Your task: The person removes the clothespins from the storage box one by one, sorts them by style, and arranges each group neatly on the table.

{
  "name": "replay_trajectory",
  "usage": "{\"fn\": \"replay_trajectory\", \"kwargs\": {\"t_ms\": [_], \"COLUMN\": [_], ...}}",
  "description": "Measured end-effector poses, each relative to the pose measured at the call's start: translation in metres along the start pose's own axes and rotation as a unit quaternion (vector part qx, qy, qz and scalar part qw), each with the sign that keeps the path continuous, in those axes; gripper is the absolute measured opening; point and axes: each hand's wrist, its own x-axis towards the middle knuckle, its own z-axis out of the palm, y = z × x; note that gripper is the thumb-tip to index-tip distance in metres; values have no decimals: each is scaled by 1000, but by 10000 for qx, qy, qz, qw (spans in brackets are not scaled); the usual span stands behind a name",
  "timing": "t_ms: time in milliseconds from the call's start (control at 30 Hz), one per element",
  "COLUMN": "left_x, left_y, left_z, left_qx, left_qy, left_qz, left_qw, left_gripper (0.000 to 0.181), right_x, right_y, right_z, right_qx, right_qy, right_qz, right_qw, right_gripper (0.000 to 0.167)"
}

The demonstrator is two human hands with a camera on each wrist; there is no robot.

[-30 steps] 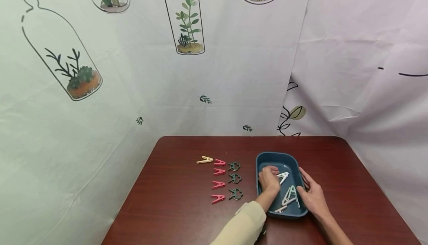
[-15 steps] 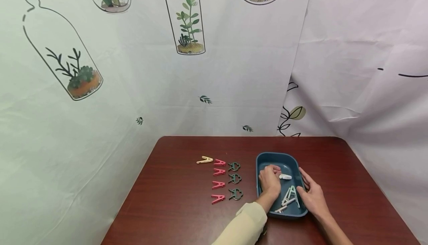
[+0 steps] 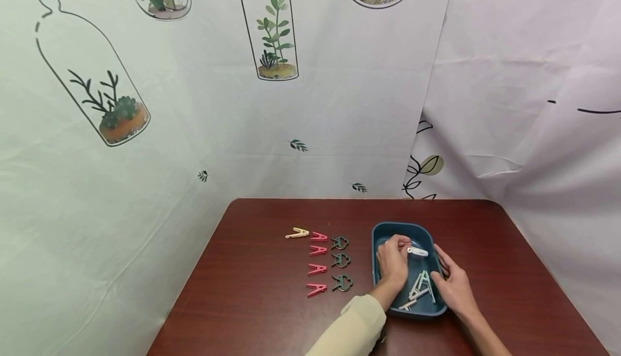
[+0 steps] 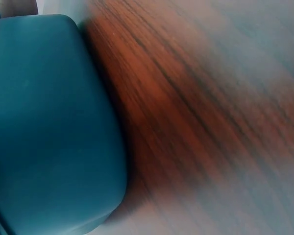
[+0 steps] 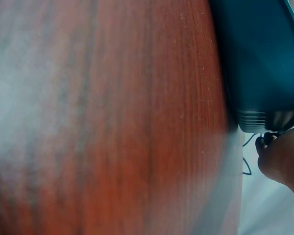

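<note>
Evidently, the left hand's [image 3: 393, 259] grip pinches 1 white clip [image 3: 419, 252] inside the blue tray [image 3: 406, 227]; the right hand's [image 3: 457, 287] grip clasps the tray's right wall. Leftward on the counter [image 3: 247, 296] lie 4 red clips [image 3: 321, 269], 3 green clips [image 3: 339, 260], 1 yellow clip [image 3: 305, 232].

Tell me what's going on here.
A person's left hand is in a blue tray, holding a white clip at its fingertips. The right hand holds the tray's right side. More pale clips lie at the tray's near end. Left of it on the table lie four red clips, three green clips and one yellow clip.
</note>
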Motion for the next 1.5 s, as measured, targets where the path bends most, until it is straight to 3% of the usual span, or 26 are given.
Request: {"fn": "replay_trajectory", "kwargs": {"t_ms": [267,633,1033,1500], "left_x": [9,28,44,68], "left_y": [2,2,-2,-20], "left_z": [-10,-20,-34,-60], "left_qx": [-364,-843,-876,-972], "left_qy": [-225,-691,-405,-518], "left_qz": [62,-416,-73,184], "left_qw": [9991,9932,9953,9937], "left_gripper": [13,11,11,11], "right_x": [0,1,1,1], "right_y": [0,-4,-5,-4], "right_z": [-1,-1,-2,-3], "right_qx": [-134,-234,-292,-291], "right_qy": [-114,-165,-218,-186], "right_qz": [210,372,476,350], "right_qw": [9996,9989,9982,9988], "right_gripper": [69,68,69,68]}}
